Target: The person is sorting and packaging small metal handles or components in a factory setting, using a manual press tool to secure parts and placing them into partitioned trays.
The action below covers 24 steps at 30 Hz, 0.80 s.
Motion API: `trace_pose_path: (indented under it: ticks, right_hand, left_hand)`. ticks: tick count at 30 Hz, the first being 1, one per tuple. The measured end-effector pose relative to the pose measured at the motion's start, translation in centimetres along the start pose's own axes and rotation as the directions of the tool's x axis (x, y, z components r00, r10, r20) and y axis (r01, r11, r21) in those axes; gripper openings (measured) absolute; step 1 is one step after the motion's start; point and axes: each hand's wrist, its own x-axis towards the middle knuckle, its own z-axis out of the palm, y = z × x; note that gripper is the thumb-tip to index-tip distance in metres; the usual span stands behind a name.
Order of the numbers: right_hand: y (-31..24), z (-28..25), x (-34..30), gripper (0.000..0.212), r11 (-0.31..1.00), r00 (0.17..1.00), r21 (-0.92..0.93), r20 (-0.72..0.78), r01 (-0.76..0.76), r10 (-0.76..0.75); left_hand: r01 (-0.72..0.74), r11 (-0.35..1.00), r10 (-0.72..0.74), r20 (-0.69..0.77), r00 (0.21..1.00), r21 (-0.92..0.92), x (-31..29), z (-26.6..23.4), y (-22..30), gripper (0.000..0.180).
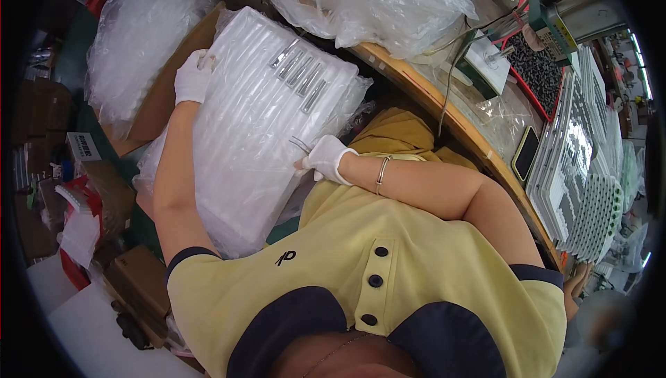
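Note:
A white ribbed tray (pixel 243 135) wrapped in clear plastic lies tilted in front of me. Several shiny silver tube-like parts (pixel 302 76) rest side by side in its grooves near the upper right. My left hand (pixel 193 78), in a white glove, is closed at the tray's upper left edge, fingers curled over the rim and plastic. Gloved in white too, my right hand (pixel 325 159) is closed at the tray's right side. Two thin metal prongs of tweezers (pixel 300 145) stick out from it toward the tray; their other end is hidden in the hand.
A cardboard box (pixel 163 79) with a plastic-wrapped white stack (pixel 142 45) stands at the left. Along the right runs a wood-edged bench (pixel 444 104) bearing a bagged tray (pixel 374 3), a red bin of small dark parts (pixel 535 65), a phone (pixel 525 154) and stacked white trays (pixel 565 163).

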Motion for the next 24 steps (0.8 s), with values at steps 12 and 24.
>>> trace_pose_path:
  ticks: [12, 24]
  right_hand:
    - [1.1, -7.3, -1.9, 0.029, 0.986, 0.999, 0.159, -0.012, 0.049, -0.047]
    - [5.4, -13.6, -8.8, 0.023, 0.930, 0.910, 0.247, -0.381, 0.271, -0.164]
  left_hand:
    - [-0.189, 0.891, 0.311, -0.252, 0.916, 0.413, -1.8, 0.3, 5.0, 0.036]
    - [-0.539, 0.775, 0.446, 0.319, 0.836, 0.328, -5.4, 8.6, 14.0, 0.047]
